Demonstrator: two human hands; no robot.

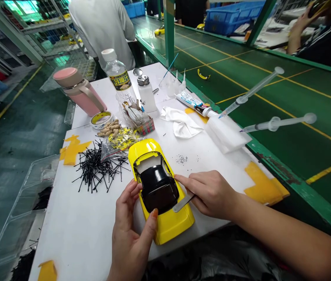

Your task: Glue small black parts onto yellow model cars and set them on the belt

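Note:
A yellow toy car body [171,228] with a glossy black roof and windows [158,187] lies on the white table. My left hand [134,230] grips its left side, fingers along the edge and thumb by the rear window. My right hand [209,193] holds a flat metal tool [184,203] whose rounded tip is over the car's rear right part; its index finger touches the car's right side. Tiny black bits [182,159] are scattered to the right of the car. A pile of thin black parts [95,168] lies to its left.
Behind the car are a bag of yellow parts [121,138], a small box [145,127], tape [101,119], a pink flask [80,91], bottles and a white cloth [181,123]. Two syringes [250,93] stand in a white foam block [226,134]. A person [102,31] is beyond, beside a green conveyor [241,82].

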